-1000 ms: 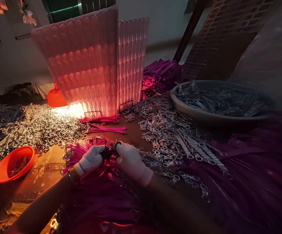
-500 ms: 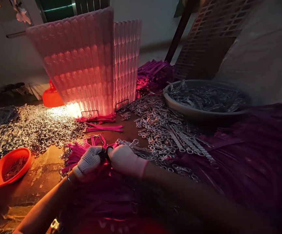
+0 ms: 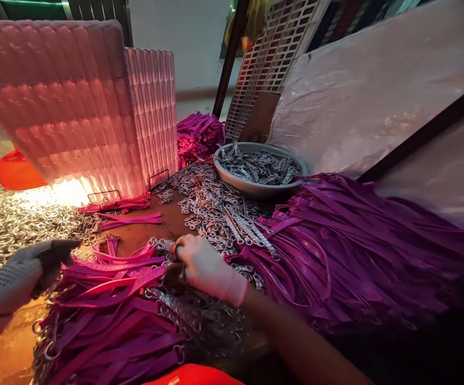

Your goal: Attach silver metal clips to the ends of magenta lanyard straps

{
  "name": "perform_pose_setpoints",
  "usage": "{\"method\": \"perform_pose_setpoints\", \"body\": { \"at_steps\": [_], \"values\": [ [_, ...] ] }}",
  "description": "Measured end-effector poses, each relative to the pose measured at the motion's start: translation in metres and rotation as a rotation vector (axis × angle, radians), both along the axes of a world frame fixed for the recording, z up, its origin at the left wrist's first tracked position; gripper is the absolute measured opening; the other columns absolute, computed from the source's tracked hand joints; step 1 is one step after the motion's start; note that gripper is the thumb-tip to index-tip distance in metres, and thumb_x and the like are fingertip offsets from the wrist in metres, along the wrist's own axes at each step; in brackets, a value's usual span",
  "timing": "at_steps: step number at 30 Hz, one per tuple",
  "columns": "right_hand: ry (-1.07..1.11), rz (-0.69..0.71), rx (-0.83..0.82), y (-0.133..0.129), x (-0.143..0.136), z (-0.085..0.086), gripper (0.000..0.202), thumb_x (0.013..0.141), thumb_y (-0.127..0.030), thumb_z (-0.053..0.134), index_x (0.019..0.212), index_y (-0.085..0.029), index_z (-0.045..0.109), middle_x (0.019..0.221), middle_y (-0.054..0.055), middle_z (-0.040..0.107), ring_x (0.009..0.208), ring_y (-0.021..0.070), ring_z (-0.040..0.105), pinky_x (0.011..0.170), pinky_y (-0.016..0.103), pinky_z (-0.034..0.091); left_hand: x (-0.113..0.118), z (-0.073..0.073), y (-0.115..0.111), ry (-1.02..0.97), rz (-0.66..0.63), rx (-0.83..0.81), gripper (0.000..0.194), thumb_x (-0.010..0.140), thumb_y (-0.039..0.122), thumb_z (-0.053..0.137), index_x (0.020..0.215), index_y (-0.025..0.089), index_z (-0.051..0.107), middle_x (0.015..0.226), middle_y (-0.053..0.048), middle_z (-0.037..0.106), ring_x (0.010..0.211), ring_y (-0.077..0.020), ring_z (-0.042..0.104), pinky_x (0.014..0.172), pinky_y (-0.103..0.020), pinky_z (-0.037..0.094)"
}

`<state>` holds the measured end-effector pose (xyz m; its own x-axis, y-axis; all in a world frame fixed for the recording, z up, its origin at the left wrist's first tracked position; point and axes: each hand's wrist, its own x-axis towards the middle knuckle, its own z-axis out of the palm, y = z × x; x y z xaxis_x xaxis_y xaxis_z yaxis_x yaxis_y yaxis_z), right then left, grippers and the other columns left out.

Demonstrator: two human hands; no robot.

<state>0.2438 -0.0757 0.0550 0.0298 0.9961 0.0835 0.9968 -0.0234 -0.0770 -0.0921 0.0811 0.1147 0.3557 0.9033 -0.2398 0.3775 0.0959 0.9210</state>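
My left hand (image 3: 25, 275), in a pale dotted glove with dark fingertips, is at the left, beside a pile of magenta straps (image 3: 123, 305). Its fingers stretch rightward, apart from the thumb, and nothing shows in them. Nearer the middle, my right hand (image 3: 205, 264), in a white glove with dark finger ends, is closed at the pile's upper right edge. What its fingertips grip is hidden by the fingers and shadow. Silver chain pieces with rings (image 3: 179, 310) lie under and beside that hand. Some straps carry metal rings or clasps at their ends.
Ribbed translucent panels (image 3: 75, 112) stand at the back left, by a red lamp shade (image 3: 20, 170). Loose metal clasps (image 3: 23, 219) cover the left. A grey basin (image 3: 251, 187) holds metal pieces. More magenta straps (image 3: 348, 256) are heaped at right, before plastic sheeting (image 3: 368, 101).
My hands were together over the straps; the left has moved away to the left and opened. The right stays near the chains. The view has turned right, showing more of the right-hand heap.
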Motion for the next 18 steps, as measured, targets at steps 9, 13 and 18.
{"method": "perform_pose_setpoints", "body": {
  "at_steps": [9, 13, 18],
  "values": [
    [-0.080, -0.773, -0.109, 0.015, 0.155, -0.044, 0.032, 0.089, -0.011, 0.044, 0.105, -0.004, 0.072, 0.102, 0.026, 0.068, 0.096, 0.0319, 0.068, 0.075, 0.036, 0.049, 0.101, -0.055, -0.045, -0.593, -0.237, -0.766, 0.043, 0.085, 0.044, 0.065, 0.111, 0.009, 0.067, 0.067, 0.000, 0.056, 0.040, -0.0036, 0.033, 0.034, -0.015, 0.028],
    [-0.114, -0.767, -0.129, 0.011, 0.153, -0.060, 0.034, 0.089, -0.009, 0.041, 0.104, -0.004, 0.072, 0.096, 0.025, 0.068, 0.090, 0.0322, 0.069, 0.067, 0.035, 0.048, 0.115, -0.061, -0.052, -0.642, -0.343, -0.828, 0.044, 0.087, 0.041, 0.058, 0.111, 0.006, 0.068, 0.065, -0.003, 0.057, 0.041, -0.0067, 0.037, 0.032, -0.018, 0.025],
    [-0.167, -0.769, -0.021, -0.001, 0.142, -0.060, 0.036, 0.092, -0.013, 0.037, 0.108, -0.003, 0.068, 0.105, 0.028, 0.064, 0.088, 0.0319, 0.069, 0.064, 0.035, 0.047, 0.107, -0.064, -0.066, -0.539, -0.367, -0.648, 0.035, 0.082, 0.023, 0.055, 0.110, 0.008, 0.070, 0.060, 0.001, 0.050, 0.042, -0.0030, 0.031, 0.039, -0.015, 0.021]
  ]
}}
